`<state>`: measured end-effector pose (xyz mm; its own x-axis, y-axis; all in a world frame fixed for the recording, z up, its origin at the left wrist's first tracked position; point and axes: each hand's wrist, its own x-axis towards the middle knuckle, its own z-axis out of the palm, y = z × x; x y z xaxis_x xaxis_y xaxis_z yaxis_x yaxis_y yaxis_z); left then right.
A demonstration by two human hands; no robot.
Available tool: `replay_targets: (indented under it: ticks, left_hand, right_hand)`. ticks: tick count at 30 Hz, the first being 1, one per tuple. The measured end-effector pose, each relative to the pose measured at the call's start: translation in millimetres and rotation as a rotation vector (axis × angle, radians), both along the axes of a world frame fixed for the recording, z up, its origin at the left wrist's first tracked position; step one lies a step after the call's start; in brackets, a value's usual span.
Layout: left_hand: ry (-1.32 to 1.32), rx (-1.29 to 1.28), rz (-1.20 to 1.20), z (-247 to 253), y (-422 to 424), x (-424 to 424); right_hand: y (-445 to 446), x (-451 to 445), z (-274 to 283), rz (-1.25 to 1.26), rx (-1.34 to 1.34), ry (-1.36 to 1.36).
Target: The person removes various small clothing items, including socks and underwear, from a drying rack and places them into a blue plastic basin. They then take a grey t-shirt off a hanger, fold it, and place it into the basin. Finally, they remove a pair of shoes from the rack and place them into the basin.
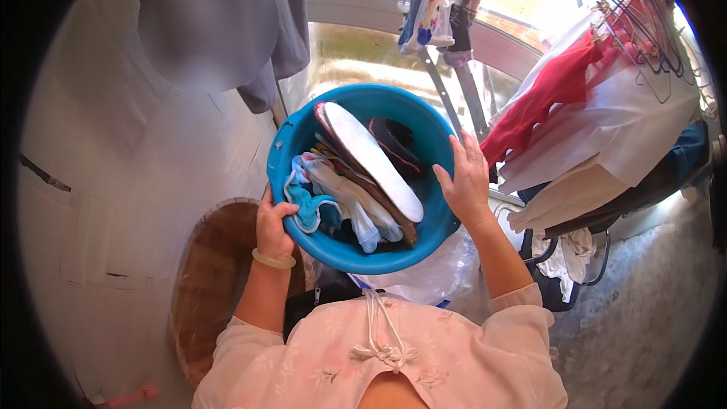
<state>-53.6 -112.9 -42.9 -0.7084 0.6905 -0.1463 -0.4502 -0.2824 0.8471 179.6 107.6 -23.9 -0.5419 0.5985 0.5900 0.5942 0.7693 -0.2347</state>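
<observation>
A round blue plastic basin [369,264] is in front of my chest. My left hand [275,227] grips its left rim, thumb over the edge, with a pale bangle at the wrist. On the opposite side my right hand [470,184] lies against the rim with fingers spread and straight. Inside, a white shoe insole [375,162] rests slantwise on other insoles. Pale socks [349,199] and a teal cloth with white trim [309,204] bunch at the left. A dark rolled item [397,147] sits toward the back right. What supports the basin underneath is hidden.
A brown wooden tub [213,289] stands on the floor at left. White and red garments [602,108] hang at right beside wire hangers [647,17]. Socks [434,5] hang near the window. Grey cloth [289,17] hangs at upper left. Clear plastic [431,275] lies below the basin.
</observation>
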Motion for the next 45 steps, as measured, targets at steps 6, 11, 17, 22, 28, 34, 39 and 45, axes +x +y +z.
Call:
replay_targets:
  ticks: [6,11,17,22,28,34,39,45]
  left_hand:
    - [-0.015,-0.052,0.086,-14.9,2.8,-4.0]
    - [-0.037,-0.093,0.148,-29.7,8.9,-9.8]
    - [-0.057,-0.161,0.194,-63.0,4.5,-19.8]
    - [-0.074,-0.227,0.193,-98.6,-4.5,-32.0]
    - [-0.102,-0.275,0.177,-132.5,-10.5,-44.1]
    - [-0.092,-0.293,0.159,-138.6,-5.2,-49.0]
    - [-0.089,-0.319,0.144,-144.2,-2.0,-52.3]
    - [-0.061,-0.371,0.100,-157.8,-3.2,-60.2]
  right_hand:
    - [10.2,-12.6,-30.1,0.131,-0.315,0.091]
    - [33.8,-30.9,-72.8,0.193,-0.314,0.151]
    - [35.2,-50.0,-127.2,0.230,-0.509,0.138]
    - [28.6,-58.6,-180.7,0.283,-0.550,0.101]
    - [24.9,-61.9,-221.9,0.313,-0.680,0.079]
    - [20.6,-61.9,-241.2,0.301,-0.716,0.088]
    - [18.9,-58.3,-248.3,0.294,-0.784,0.062]
    - [16.7,-51.8,-256.1,0.299,-0.816,0.020]
